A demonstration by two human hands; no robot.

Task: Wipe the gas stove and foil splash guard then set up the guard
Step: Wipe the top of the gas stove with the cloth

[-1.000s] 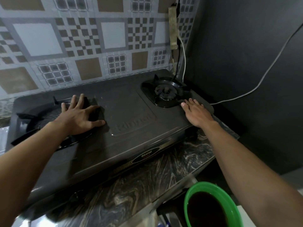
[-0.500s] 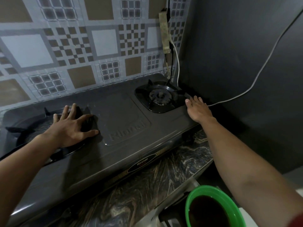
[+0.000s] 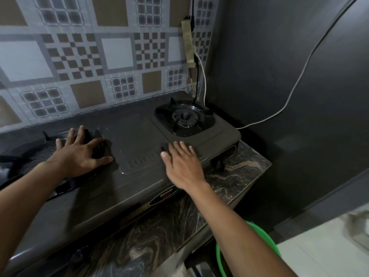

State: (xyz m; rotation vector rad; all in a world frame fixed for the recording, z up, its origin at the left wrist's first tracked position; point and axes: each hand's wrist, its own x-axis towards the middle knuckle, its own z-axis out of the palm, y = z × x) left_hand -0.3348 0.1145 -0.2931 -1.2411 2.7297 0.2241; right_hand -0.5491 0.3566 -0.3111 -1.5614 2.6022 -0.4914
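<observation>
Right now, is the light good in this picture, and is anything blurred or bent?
Head view: the light is dim, so the dark stove shows little detail. Head view: the left hand and right hand are fairly sharp and cast soft shadows on the stove. Head view: the wide lens bends the edges of the wall at right; the pale lower right corner is blurred.

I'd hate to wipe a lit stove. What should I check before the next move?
1. No flame at the right burner: ok.
2. No pots on the stove top: ok.
3. Cloth ready: left hand and right hand lie flat on the stove top, no cloth shows: not ok.
4. Is the white cable clear of the stove top: cannot tell.
5. Water in the green basin: the arm hides it, cannot tell.
</observation>
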